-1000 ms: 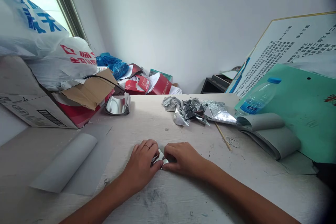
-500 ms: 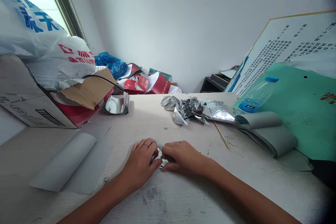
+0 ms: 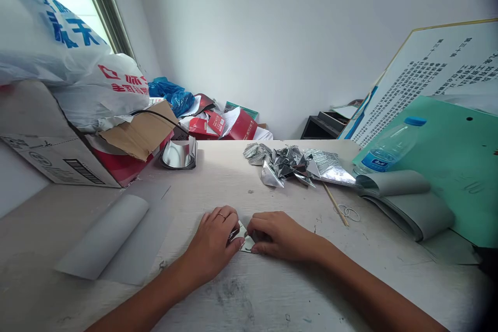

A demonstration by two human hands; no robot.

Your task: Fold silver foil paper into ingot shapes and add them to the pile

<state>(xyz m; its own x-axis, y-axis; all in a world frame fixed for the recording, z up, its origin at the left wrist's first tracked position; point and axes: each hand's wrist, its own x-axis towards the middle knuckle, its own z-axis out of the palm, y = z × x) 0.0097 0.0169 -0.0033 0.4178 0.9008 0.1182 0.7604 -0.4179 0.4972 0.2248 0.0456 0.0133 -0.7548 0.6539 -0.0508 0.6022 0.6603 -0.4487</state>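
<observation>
A small folded piece of silver foil (image 3: 244, 237) lies on the table between my two hands, partly hidden by my fingers. My left hand (image 3: 212, 236), with a ring on one finger, grips its left side. My right hand (image 3: 275, 236) presses on its right side, fingers curled over the foil. Farther up the table sits a heap of folded silver foil pieces and flat foil sheets (image 3: 286, 166).
A pale scuffed table (image 3: 249, 295) bears a grey rolled sheet (image 3: 103, 236), a foil bowl shape (image 3: 179, 154), a wooden stick (image 3: 334, 203), rubber bands (image 3: 348, 212), and a curled grey sheet (image 3: 404, 202). A water bottle (image 3: 389, 148) lies on a green board (image 3: 447, 129). Cardboard boxes and plastic bags crowd the left.
The head view has shifted slightly, so the table appears moved to the right. Both hands stay on the foil piece, which shows a little more between them.
</observation>
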